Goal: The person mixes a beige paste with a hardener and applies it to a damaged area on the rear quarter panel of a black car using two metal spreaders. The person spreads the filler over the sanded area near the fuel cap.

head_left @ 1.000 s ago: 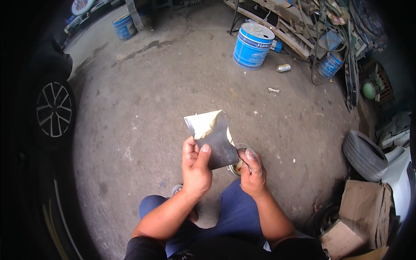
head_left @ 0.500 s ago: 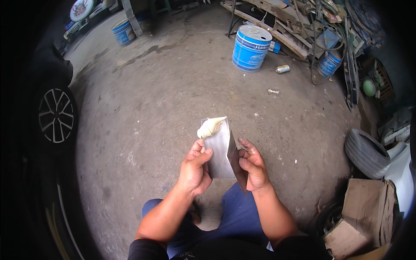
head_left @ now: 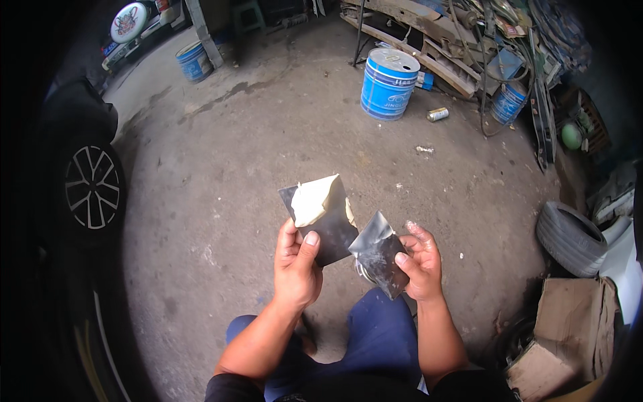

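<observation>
1. Head view: holding thin dark plate (head_left: 328, 236) in left hand (head_left: 298, 273), with fingers (head_left: 286, 237) closed on its lower left edge and thumb flat on near face.
2. Bearing cream paste (head_left: 312, 201) on upper part of that plate, just above thumb; thick, smooth, folded-looking, ragged at right.
3. Gripping smaller dark sheet (head_left: 376, 253) in right hand (head_left: 423, 271), pinched at right edge under thumb, with upper fingers loosely spread past it; whitish residue (head_left: 411, 226) on a fingertip.
4. Sheet angular, one corner pointing up, grey sheen, pale smears. Close beside plate's lower right corner; cannot tell if touching.
5. Behind sheet: part of round rim (head_left: 362, 272), mostly hidden.
6. Around: rough, stained concrete floor (head_left: 254, 151), blue cylindrical metal drum (head_left: 388, 90), ribbed black rubber tyre (head_left: 566, 241), creased brown cardboard (head_left: 569, 311).
</observation>
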Motion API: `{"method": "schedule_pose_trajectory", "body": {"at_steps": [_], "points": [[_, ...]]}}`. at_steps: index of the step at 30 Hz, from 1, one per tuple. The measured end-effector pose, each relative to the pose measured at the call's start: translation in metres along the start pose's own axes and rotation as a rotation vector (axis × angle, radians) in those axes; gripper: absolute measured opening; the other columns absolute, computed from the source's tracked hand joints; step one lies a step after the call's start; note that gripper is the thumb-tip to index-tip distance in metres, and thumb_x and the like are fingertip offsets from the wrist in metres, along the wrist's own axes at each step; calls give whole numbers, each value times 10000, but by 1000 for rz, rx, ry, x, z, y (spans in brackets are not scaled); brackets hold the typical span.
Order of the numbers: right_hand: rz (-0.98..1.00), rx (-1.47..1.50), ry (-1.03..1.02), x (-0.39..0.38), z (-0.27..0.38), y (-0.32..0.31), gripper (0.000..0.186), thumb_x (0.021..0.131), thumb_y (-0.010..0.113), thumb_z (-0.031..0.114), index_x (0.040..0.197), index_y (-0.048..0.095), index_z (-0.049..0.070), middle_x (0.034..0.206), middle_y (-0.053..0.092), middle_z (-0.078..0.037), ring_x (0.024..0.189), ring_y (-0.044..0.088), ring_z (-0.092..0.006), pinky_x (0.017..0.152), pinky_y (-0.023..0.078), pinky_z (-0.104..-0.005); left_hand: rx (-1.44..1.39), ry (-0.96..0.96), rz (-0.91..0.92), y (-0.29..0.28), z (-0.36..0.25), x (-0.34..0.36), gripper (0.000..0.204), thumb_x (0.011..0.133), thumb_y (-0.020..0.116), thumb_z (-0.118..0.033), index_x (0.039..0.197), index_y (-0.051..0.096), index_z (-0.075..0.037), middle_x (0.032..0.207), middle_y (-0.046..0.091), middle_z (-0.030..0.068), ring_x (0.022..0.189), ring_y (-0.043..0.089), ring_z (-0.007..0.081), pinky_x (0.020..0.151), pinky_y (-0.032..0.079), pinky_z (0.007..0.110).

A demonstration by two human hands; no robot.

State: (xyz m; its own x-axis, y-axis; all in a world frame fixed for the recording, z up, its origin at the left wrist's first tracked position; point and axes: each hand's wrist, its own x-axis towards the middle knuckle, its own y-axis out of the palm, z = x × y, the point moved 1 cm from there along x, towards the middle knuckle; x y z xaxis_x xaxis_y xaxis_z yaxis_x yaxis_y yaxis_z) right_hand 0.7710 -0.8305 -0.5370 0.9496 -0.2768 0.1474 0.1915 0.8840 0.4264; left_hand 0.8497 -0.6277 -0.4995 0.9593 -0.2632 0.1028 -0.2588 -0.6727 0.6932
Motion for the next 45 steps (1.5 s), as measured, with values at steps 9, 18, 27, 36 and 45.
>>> {"method": "schedule_pose_trajectory", "body": {"at_steps": [9,18,27,36,45], "points": [[0,-183,58,21,14,27,546,855,582,-51,1359,383,23,1090,547,-109,928,600,-130,795,486,-252,275,-30,244,-1,2,-5,443,957,516,-72,1384,410,-19,1315,506,98,1213,470,189,1032,342,327],[5,130,135,37,28,38,604,821,629,-24,1365,371,21,1086,553,-107,972,580,-155,833,498,-289,1026,236,404,3,-5,-6,406,907,540,21,1308,504,-34,1200,559,165,1076,572,272,893,460,326],[177,-332,-519,41,94,29,564,832,590,-73,1347,403,58,1042,611,-112,966,613,-190,894,480,-355,462,-388,224,-21,-18,14,361,927,541,-39,1283,498,-5,1111,644,76,965,607,151,857,485,309],[625,-633,-487,32,98,52,761,595,597,-178,1299,474,85,1104,643,-91,1061,634,-285,989,450,-443,110,-402,417,-29,-17,14,365,901,597,-59,1249,522,21,1123,639,79,995,595,135,875,465,290],[589,-644,-339,35,77,35,731,694,613,-90,1371,397,84,1168,625,-104,1160,571,-284,1004,428,-411,238,-407,407,-32,-20,12,368,910,593,-57,1260,514,29,1117,638,69,1002,582,125,878,460,280]]}}
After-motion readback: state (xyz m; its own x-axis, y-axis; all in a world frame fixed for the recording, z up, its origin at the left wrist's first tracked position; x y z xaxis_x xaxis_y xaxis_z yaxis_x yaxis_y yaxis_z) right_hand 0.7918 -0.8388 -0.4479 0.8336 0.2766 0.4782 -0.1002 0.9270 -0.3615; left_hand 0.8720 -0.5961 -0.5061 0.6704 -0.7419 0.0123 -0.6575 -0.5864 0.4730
